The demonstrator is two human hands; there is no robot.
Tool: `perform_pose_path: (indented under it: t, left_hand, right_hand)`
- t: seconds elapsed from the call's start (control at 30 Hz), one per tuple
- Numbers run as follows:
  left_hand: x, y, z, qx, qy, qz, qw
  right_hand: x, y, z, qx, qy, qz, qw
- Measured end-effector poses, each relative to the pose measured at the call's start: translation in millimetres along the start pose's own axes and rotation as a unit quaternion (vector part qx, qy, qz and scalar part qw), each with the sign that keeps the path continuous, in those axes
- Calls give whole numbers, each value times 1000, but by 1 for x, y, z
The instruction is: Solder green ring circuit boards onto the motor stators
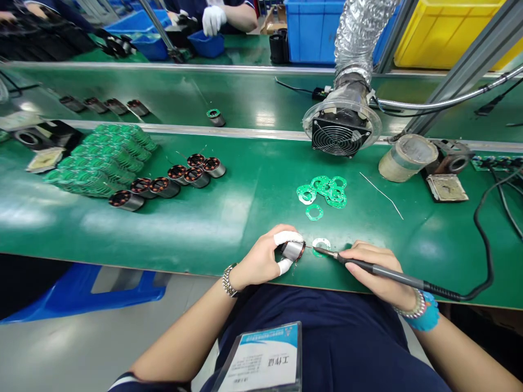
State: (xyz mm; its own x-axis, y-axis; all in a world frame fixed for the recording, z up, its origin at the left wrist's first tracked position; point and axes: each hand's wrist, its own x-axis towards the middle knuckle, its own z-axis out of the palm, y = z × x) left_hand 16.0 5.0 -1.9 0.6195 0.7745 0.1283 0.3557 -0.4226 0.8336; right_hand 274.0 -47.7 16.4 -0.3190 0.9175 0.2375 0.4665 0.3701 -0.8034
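Note:
My left hand (269, 253), with white covers on its fingertips, grips a metal motor stator (293, 250) lying on its side near the front edge of the green bench. In my right hand (378, 269) is a soldering iron (388, 274), held like a pen. Its tip points left, close to the stator's open end; whether they touch I cannot tell. A ring-shaped circuit board (321, 244) lies flat behind and partly under the iron's tip. Beyond it are a single green ring board (314, 212) and a loose pile of ring boards (327, 189).
Several stators (163, 187) stand left of centre, beside stacked green boards (102, 158). A fan (341, 136) on a foil duct hangs at the back. Solder wire (382, 195), a round tub (407, 157) and an iron stand (447, 169) are at right. A co-worker's gloved hand (214, 20) shows across.

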Motion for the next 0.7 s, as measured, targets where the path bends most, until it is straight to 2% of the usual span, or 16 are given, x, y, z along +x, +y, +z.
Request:
perform_pose_path:
  t: [0.37,0.7]
  left_hand:
    - [1,0,0,9,2,4,1000]
    - [0,1,1,14,1,-7,1000]
  right_hand:
    - [0,0,0,7,-1,-3,1000]
    - [-4,4,-2,7,42,17,999]
